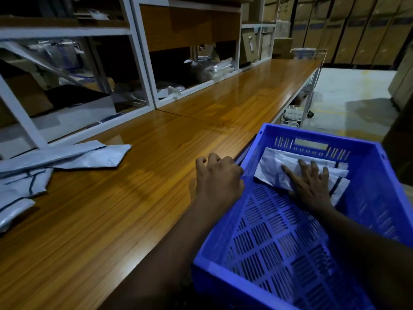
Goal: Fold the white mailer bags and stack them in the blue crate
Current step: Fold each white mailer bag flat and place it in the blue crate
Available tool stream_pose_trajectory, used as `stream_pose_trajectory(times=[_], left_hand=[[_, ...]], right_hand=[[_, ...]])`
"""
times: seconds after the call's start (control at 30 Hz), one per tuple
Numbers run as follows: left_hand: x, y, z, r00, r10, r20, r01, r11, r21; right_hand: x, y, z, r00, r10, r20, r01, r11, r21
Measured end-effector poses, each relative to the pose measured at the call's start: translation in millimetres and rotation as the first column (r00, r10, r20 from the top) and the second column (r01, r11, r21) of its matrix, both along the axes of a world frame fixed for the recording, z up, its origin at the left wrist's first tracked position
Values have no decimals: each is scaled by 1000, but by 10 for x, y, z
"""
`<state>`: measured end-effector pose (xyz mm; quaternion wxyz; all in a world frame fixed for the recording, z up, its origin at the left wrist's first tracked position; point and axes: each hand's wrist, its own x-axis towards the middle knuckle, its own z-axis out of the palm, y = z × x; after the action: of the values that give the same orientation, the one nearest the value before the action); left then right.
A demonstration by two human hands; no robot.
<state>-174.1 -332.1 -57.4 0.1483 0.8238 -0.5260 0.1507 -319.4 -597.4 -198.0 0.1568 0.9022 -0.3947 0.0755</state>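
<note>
Folded white mailer bags (273,168), creased, dark-striped, in blue crate (371,189)

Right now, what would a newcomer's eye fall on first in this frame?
The bright blue crate at lower right stands out, with the right hand pressed flat on folded white mailer bags at its far end. The left hand sits at the crate's left rim, and loose mailer bags lie at the left edge of the wooden counter.
</note>
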Motion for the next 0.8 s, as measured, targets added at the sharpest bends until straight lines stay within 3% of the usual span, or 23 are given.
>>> stream_pose_trajectory(times=[0.47,0.67,0.8], left_hand=[[55,-13,-106,999,-23,-28,19,992,-123],[48,12,-104,997,-13,-75,3,991,-134],[51,26,-81,997,7,-81,-18,992,-124]], right_hand=[[126,-126,20,995,-36,-95,41,998,47],[174,10,223,999,-34,-23,36,996,83],[233,261,473,991,2,135,-23,987,157]])
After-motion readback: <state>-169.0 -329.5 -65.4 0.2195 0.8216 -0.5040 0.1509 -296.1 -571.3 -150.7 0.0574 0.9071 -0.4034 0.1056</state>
